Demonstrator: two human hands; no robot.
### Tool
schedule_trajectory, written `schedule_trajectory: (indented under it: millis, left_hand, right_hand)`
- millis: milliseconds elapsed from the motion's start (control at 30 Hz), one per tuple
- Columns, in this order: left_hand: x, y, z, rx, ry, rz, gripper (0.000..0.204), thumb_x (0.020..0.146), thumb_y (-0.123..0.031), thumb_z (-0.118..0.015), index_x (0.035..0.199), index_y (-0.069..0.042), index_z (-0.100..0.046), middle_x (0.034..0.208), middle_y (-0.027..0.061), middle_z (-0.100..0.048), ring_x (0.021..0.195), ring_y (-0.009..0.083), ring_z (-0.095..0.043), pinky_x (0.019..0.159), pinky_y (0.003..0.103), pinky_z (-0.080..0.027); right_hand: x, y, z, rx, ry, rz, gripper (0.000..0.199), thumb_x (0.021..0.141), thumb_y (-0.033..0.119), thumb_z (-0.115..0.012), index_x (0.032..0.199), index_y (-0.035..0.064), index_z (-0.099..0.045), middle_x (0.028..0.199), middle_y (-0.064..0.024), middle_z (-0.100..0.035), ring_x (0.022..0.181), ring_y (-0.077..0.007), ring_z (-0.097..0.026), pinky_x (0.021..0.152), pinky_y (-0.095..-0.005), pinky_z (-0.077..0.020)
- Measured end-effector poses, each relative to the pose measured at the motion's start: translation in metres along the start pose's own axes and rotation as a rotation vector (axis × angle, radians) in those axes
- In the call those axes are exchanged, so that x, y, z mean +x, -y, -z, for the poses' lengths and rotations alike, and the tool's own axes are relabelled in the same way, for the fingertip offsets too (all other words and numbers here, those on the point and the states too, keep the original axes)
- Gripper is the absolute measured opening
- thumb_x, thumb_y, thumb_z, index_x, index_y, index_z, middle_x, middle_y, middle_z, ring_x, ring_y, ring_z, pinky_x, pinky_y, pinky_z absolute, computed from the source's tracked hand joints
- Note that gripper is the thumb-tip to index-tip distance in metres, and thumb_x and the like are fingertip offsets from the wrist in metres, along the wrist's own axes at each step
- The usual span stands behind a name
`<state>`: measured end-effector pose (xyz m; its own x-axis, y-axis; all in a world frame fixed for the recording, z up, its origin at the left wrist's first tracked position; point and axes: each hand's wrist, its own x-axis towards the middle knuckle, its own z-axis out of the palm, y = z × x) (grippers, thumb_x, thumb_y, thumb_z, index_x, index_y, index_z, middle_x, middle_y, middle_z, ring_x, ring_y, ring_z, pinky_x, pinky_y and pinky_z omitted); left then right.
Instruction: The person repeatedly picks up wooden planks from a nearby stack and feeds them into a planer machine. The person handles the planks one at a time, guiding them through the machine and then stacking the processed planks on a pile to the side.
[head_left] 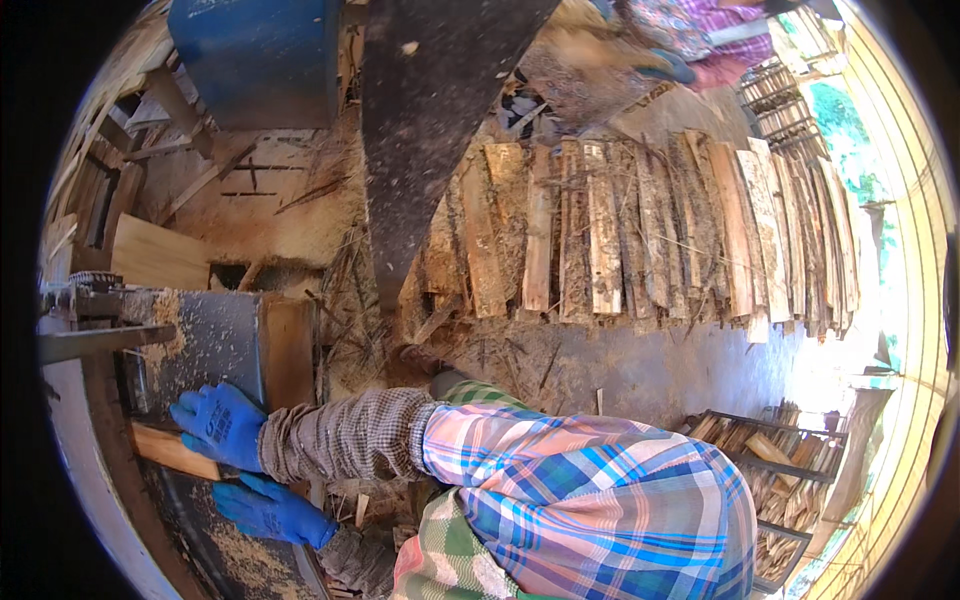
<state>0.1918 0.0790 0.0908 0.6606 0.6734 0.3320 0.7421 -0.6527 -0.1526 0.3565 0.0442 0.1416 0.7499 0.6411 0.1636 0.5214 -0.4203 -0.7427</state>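
Observation:
Both my hands wear blue gloves and reach left over a dark metal machine table (215, 345) strewn with wood shavings. A short wooden board (175, 450) lies on it, its left end running toward the machine's frame. My right hand (222, 425), the upper one, rests flat along the board's far edge, fingers stretched toward the left. Just below the board's near end is my left hand (272, 510), its fingers extended and pointing at that end. I cannot tell whether it touches the wood. Neither hand is wrapped around anything.
A metal bar (105, 343) crosses the table's far left part. Beyond stand a blue machine housing (255, 65) and a dark panel (430, 110). A long row of rough planks (610, 230) lies to the right. Another person (690, 45) is at the top. Racks of wood (775, 455) stand right.

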Motion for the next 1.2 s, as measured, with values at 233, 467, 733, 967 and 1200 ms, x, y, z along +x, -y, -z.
schedule_trajectory:
  millis: [233, 467, 733, 967, 1200]
  left_hand:
    - [0.011, -0.010, 0.011, 0.023, -0.019, 0.040, 0.061, 0.111, -0.046, -0.040, 0.156, -0.006, -0.041, 0.158, 0.0196, -0.044, 0.143, 0.0383, -0.045, 0.116, 0.053, -0.038]
    - [-0.020, -0.018, 0.029, -0.400, -0.163, 0.183, 0.066, 0.104, -0.039, -0.056, 0.160, -0.010, -0.034, 0.164, 0.0159, -0.035, 0.147, 0.0344, -0.036, 0.122, 0.049, -0.027]
    - [-0.359, -0.018, 0.091, -0.770, 0.021, 1.110, 0.057, 0.103, -0.040, -0.059, 0.149, -0.008, -0.050, 0.153, 0.0200, -0.049, 0.141, 0.0365, -0.046, 0.120, 0.052, -0.031]
    - [-0.555, 0.065, 0.091, -1.352, -1.243, 2.061, 0.065, 0.104, -0.050, -0.058, 0.149, -0.004, -0.052, 0.148, 0.0181, -0.056, 0.129, 0.0343, -0.060, 0.107, 0.048, -0.050]
    - [-0.573, 0.198, 0.138, -1.141, -1.143, 1.898, 0.088, 0.100, -0.066, -0.050, 0.161, -0.005, -0.029, 0.165, 0.0185, -0.032, 0.149, 0.0326, -0.037, 0.123, 0.047, -0.032]
  right_hand:
    - [0.008, -0.004, -0.010, 0.040, -0.092, 0.107, 0.020, 0.099, 0.022, -0.056, 0.106, 0.0079, -0.068, 0.113, -0.0108, -0.065, 0.097, -0.0267, -0.061, 0.080, -0.0421, -0.0476]
    - [0.015, -0.012, -0.035, -0.088, -0.227, 0.255, 0.033, 0.106, 0.026, -0.053, 0.126, 0.0020, -0.065, 0.123, -0.0158, -0.068, 0.105, -0.0295, -0.067, 0.088, -0.0424, -0.0547]
    - [-0.033, -0.015, 0.000, 0.131, 0.153, 0.304, 0.050, 0.109, 0.035, -0.050, 0.144, -0.0018, -0.056, 0.145, -0.0243, -0.057, 0.132, -0.0349, -0.057, 0.110, -0.0423, -0.0466]
    - [-0.338, 0.129, -0.072, 0.428, 1.215, 0.178, 0.054, 0.102, 0.031, -0.065, 0.145, -0.0002, -0.053, 0.140, -0.0175, -0.059, 0.126, -0.0286, -0.058, 0.106, -0.0421, -0.0492]
    - [-0.554, 0.177, -0.257, 0.495, 1.779, -0.641, 0.064, 0.095, 0.053, -0.070, 0.142, 0.0101, -0.060, 0.101, -0.0003, -0.067, 0.086, -0.0151, -0.065, 0.081, -0.0361, -0.0570]
